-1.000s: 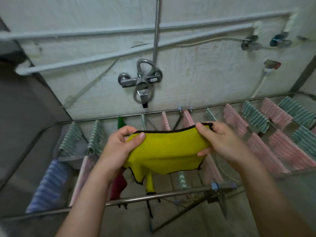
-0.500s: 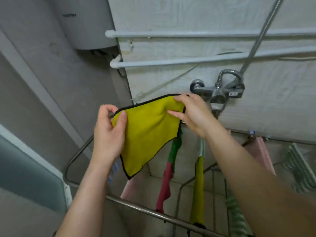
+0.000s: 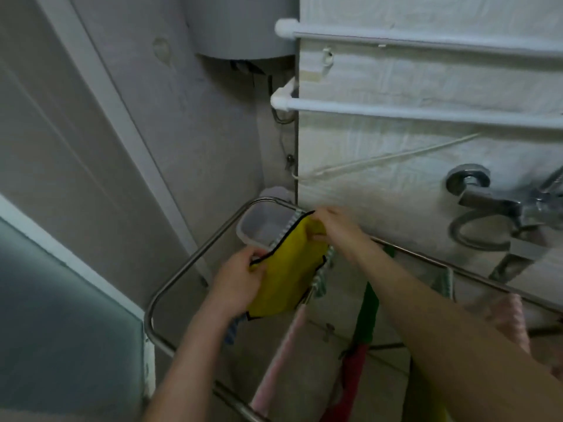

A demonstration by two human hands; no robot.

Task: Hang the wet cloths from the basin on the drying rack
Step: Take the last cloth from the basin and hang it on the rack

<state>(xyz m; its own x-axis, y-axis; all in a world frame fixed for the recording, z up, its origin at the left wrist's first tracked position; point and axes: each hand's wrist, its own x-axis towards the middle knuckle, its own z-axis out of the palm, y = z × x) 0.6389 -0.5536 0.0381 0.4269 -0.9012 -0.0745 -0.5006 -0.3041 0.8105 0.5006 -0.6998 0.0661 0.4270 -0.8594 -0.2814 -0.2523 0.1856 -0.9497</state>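
We hold a yellow cloth [image 3: 286, 269] with a black stitched edge between both hands, over the rounded left end of the drying rack [image 3: 195, 260]. Our left hand [image 3: 240, 281] grips the cloth's near left corner, its fingers [image 3: 243, 263] pinching the edge with the thumb on top. Our right hand [image 3: 338, 229] grips the far upper corner, fingers pinching the fabric close to the wall. The cloth is stretched between the two hands and slants down toward us, its lower edge hanging loose just above a rack bar; we cannot tell whether it already touches a bar.

Under and beside the cloth, other cloths already hang on the rack: a pale green striped one [image 3: 320, 284] just to its right, a pink one [image 3: 286, 351] running down toward us along a bar, a green and red one [image 3: 362, 336] farther right, and a pink ribbed one [image 3: 508, 318] near the right edge. A bit of blue striped cloth [image 3: 231, 330] shows below our left wrist.

Beyond the rack's far corner stands a clear plastic tub [image 3: 259, 226] against the corner of the walls. On the pale wall to the right are two white pipes [image 3: 426, 112] and a chrome tap [image 3: 493, 202]. A grey water heater [image 3: 240, 25] hangs above in the corner.
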